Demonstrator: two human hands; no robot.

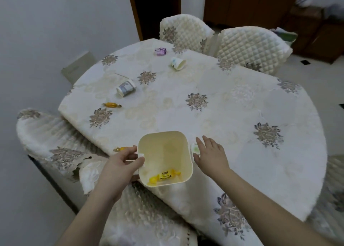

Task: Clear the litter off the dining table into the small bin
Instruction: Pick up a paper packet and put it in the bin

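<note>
The small bin (164, 158), a cream plastic tub with rounded corners, sits at the near edge of the dining table (232, 115), tipped toward the camera so its inside shows. In its bottom lies a yellow sweet wrapper (163, 177) with a small label and a line of printed letters, seen upside down and too blurred to read with certainty. The left hand (121, 163) grips the bin's left rim, thumb curled over the edge by a small tab and fingers round the outside wall. The right hand (210, 155) is released, fingers straight and spread, just beside the bin's right wall, over a small white cup (195, 149) with a green mark; whether it touches the cup cannot be told.

Litter lies on the floral tablecloth: a wrapped yellow sweet (119, 149) at the table edge just left of the bin, an amber wrapped sweet (111, 104) farther back on the left, a toppled paper cup with a grey-blue print (126, 90) beyond it, a thin stick (121, 75) near that cup, a second paper cup on its side (177, 63) toward the far edge, and a crumpled purple wrapper (160, 51) behind it. None of their printing is legible. Quilted chair covers (249, 46) ring the table.
</note>
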